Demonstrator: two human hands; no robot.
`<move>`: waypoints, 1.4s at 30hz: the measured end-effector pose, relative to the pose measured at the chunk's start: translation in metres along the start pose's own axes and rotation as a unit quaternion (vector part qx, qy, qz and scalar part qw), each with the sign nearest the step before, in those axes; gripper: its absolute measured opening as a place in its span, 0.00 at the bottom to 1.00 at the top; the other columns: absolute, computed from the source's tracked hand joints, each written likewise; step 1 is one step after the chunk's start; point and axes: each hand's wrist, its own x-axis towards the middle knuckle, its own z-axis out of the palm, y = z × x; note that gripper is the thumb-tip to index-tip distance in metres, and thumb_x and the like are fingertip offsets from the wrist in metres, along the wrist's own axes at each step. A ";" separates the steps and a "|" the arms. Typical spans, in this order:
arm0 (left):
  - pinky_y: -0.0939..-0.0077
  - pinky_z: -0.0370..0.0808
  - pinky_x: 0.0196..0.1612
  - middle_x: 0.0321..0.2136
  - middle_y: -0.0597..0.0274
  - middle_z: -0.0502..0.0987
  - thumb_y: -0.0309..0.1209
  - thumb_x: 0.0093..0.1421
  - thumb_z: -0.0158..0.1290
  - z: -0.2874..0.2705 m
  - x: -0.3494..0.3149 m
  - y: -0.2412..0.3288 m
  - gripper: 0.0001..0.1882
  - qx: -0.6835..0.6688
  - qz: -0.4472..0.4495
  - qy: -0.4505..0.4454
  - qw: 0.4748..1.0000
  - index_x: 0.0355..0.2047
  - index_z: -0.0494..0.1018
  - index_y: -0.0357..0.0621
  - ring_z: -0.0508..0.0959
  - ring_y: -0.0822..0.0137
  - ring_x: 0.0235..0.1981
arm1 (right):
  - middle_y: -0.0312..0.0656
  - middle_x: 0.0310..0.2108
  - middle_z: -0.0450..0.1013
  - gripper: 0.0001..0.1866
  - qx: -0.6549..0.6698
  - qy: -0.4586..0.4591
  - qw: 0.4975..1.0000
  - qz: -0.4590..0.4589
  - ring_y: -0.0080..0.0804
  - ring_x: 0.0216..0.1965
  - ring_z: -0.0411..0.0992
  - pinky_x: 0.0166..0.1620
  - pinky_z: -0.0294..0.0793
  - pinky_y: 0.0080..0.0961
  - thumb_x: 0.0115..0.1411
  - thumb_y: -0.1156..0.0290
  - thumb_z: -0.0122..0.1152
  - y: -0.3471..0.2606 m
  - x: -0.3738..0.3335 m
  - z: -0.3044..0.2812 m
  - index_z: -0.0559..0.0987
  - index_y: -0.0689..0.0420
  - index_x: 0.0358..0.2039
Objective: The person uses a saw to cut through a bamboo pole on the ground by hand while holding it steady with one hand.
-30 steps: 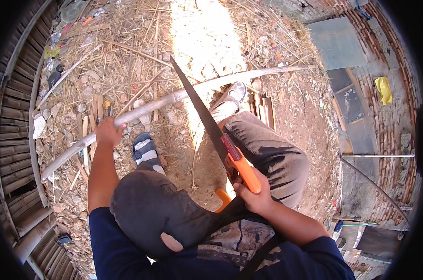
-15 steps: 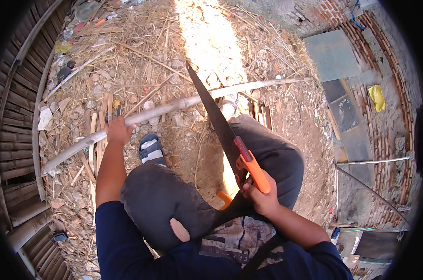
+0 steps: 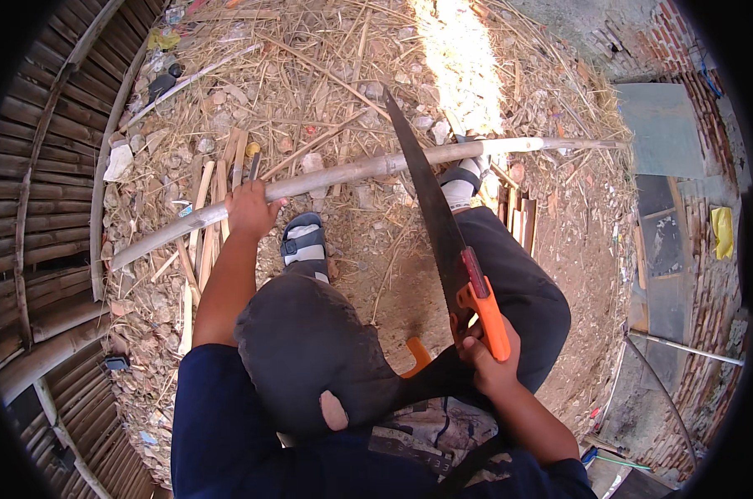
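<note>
A long, slightly curved bamboo pole (image 3: 343,172) lies crosswise ahead of my knees, its far right end thinner than its left. My left hand (image 3: 253,208) is wrapped round the pole near its left end. In my right hand (image 3: 490,356) is the orange handle of a handsaw (image 3: 430,200), held over my right thigh. The dark blade points up and away, its tip passing above the pole; whether they touch I cannot tell. Behind my left knee, the curved end of an orange thing (image 3: 418,358) shows between my legs; the rest of it is hidden.
Split bamboo strips (image 3: 206,195) lie beside my left foot. A slatted bamboo wall (image 3: 40,200) runs along the left, a worn brick wall (image 3: 684,349) along the right with a yellow wrapper (image 3: 722,233). Straw and rubble cover the ground, and a bright sunlit strip crosses it ahead.
The whole view has shifted, so the scene sits further right. My left hand stays on the pole, and my right hand still holds the handsaw in much the same pose.
</note>
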 end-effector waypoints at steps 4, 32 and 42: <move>0.47 0.60 0.65 0.53 0.53 0.76 0.58 0.63 0.58 -0.011 -0.008 -0.002 0.33 0.005 -0.016 -0.008 1.000 0.55 0.73 0.43 0.73 0.50 0.58 | 0.35 0.31 0.72 0.10 0.006 0.005 1.000 -0.002 0.21 0.29 0.72 0.37 0.74 0.21 0.60 0.76 0.65 0.004 0.006 -0.006 0.73 0.61 0.39; 0.45 0.65 0.65 0.56 0.50 0.76 0.62 0.67 0.51 -0.006 0.019 -0.016 0.36 0.032 -0.038 -0.070 0.996 0.57 0.71 0.41 0.74 0.49 0.61 | 0.34 0.27 0.73 0.05 -0.066 -0.080 0.993 0.062 0.18 0.28 0.70 0.33 0.71 0.19 0.62 0.77 0.60 0.018 0.047 0.056 0.74 0.60 0.36; 0.49 0.62 0.67 0.57 0.49 0.76 0.65 0.66 0.50 -0.008 0.021 -0.013 0.39 0.015 -0.049 -0.091 0.995 0.58 0.72 0.40 0.72 0.51 0.63 | 0.36 0.34 0.73 0.09 -0.079 -0.110 0.990 0.031 0.19 0.32 0.72 0.37 0.73 0.22 0.61 0.80 0.59 0.029 0.042 0.079 0.74 0.62 0.42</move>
